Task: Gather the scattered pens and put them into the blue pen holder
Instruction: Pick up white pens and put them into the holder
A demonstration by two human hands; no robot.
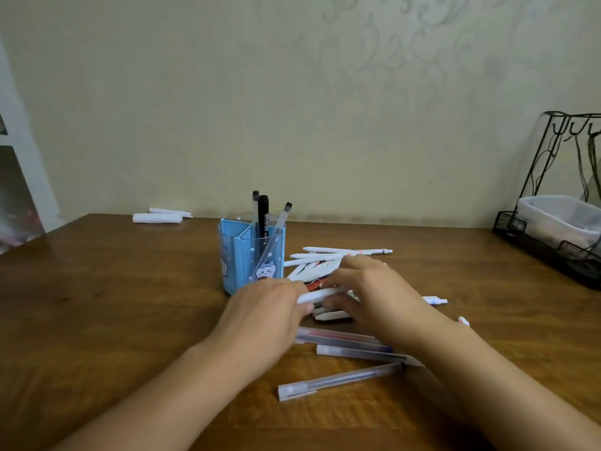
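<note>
White pen (pixel 320 294) held between both hands (pixel 325 307), beside blue pen holder (pixel 252 255).

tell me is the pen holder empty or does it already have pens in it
Not empty. Three pens stand in the blue pen holder, their caps sticking up above its rim.

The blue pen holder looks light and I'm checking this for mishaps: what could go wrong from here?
1. The left hand works right beside the blue pen holder; a nudge might tip it and spill its three pens.
2. Both hands share one white pen; it may slip.
3. The right hand could scatter the clear pens.
</note>
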